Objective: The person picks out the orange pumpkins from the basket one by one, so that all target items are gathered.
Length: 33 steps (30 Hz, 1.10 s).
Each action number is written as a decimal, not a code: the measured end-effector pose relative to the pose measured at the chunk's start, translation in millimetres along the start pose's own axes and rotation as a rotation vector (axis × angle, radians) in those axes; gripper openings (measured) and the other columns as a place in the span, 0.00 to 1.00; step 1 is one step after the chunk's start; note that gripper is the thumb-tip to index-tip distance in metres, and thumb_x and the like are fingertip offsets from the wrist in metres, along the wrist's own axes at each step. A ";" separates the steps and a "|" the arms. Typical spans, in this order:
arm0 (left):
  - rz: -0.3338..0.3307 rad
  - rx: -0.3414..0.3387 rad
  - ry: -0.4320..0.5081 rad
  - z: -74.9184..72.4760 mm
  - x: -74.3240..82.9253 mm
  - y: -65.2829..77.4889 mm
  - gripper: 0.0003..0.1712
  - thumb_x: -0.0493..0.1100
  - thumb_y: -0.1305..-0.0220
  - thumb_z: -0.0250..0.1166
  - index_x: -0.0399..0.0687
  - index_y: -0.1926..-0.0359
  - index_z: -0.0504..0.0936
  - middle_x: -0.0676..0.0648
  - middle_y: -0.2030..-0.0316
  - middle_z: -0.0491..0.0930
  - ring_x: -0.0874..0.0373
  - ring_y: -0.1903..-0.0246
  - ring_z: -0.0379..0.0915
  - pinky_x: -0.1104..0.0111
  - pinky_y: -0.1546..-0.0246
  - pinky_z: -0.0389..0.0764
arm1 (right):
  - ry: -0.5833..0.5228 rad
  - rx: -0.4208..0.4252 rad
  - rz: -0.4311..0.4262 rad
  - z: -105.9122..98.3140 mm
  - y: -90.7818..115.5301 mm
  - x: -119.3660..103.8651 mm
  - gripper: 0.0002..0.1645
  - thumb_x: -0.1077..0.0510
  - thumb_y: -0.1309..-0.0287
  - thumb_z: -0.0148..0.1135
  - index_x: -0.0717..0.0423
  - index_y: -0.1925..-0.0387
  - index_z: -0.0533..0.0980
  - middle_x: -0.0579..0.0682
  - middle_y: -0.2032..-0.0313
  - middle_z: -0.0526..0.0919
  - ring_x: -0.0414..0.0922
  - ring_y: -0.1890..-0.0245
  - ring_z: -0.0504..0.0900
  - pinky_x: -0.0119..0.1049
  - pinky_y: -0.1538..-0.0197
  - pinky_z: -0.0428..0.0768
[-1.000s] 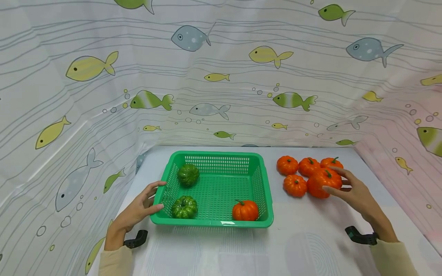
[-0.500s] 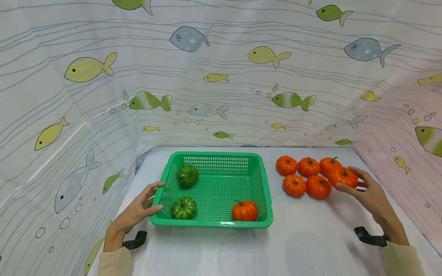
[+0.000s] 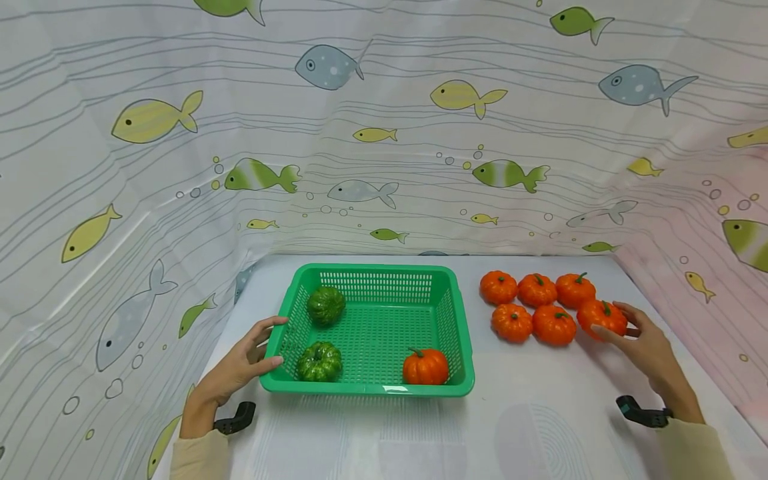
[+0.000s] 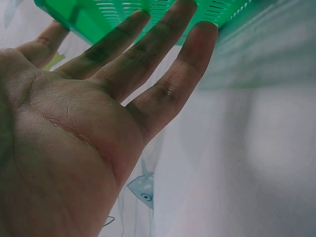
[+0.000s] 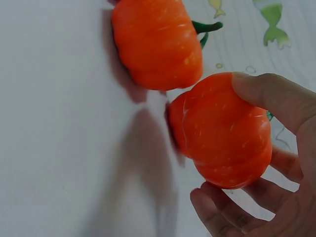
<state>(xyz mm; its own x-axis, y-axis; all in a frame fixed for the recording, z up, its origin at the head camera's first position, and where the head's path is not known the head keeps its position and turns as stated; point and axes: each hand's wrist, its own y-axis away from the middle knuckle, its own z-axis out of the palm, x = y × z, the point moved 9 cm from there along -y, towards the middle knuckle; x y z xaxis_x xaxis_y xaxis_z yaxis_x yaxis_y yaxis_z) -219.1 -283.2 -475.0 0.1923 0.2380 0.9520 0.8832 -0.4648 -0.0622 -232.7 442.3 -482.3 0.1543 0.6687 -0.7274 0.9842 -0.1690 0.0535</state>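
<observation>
My right hand (image 3: 645, 347) holds a small orange pumpkin (image 3: 602, 318) with a green stem, at the right end of the front row of pumpkins. In the right wrist view the thumb lies on one side of this pumpkin (image 5: 229, 133) and the fingers curl under the other. My left hand (image 3: 243, 360) is at the left side of a green plastic basket (image 3: 369, 388), fingertips and thumb against its rim. Its fingers (image 4: 170, 94) reach out fairly straight to the slotted wall in the left wrist view. Inside the basket are two green pumpkins (image 3: 320, 361) and one orange pumpkin (image 3: 426, 367).
Several more orange pumpkins (image 3: 553, 325) stand in two rows right of the basket, close beside the held one. A white table (image 3: 510, 413) carries everything. Behind it and along both sides hangs a fish-patterned curtain (image 3: 384, 160).
My right hand has carried its pumpkin rightward from over the front row, then lowered it at that row's right end, uncovering the pumpkins behind. The left hand has stayed put.
</observation>
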 end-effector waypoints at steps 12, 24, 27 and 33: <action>-0.002 0.004 -0.002 -0.2 -1.2 1.1 0.39 0.34 0.24 0.58 0.50 0.20 0.52 0.33 0.20 0.36 0.21 0.25 0.29 0.26 0.37 0.58 | -0.005 -0.064 0.067 14.3 -10.3 17.6 0.62 0.32 0.32 0.60 0.65 0.19 0.42 0.79 0.26 0.46 0.79 0.34 0.55 0.79 0.41 0.63; -0.012 0.008 0.010 -0.4 -1.6 0.5 0.39 0.35 0.24 0.59 0.53 0.20 0.52 0.35 0.20 0.37 0.23 0.25 0.31 0.27 0.36 0.59 | -0.012 -0.069 0.091 21.1 -14.6 19.7 0.62 0.32 0.32 0.60 0.65 0.20 0.42 0.80 0.26 0.44 0.79 0.33 0.53 0.79 0.39 0.62; -0.014 0.006 0.023 0.2 -1.6 0.7 0.40 0.35 0.24 0.60 0.53 0.20 0.52 0.37 0.20 0.37 0.24 0.24 0.30 0.27 0.36 0.58 | -0.016 -0.082 0.089 21.6 -13.8 18.5 0.62 0.33 0.32 0.60 0.66 0.20 0.40 0.80 0.26 0.43 0.79 0.33 0.52 0.79 0.39 0.61; -0.012 0.000 0.030 0.9 -1.3 0.5 0.40 0.35 0.24 0.59 0.53 0.20 0.52 0.36 0.20 0.37 0.25 0.24 0.29 0.27 0.35 0.56 | -0.004 -0.130 0.078 19.4 -11.0 11.8 0.62 0.33 0.32 0.60 0.63 0.19 0.39 0.77 0.24 0.40 0.81 0.31 0.48 0.81 0.41 0.60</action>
<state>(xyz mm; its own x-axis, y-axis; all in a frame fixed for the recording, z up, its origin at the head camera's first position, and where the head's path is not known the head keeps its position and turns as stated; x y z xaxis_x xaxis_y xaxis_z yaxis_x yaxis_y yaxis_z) -218.6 -283.0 -476.6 0.1690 0.2177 0.9613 0.8855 -0.4618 -0.0511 -243.4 437.9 -504.8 0.2304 0.6545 -0.7201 0.9723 -0.1246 0.1978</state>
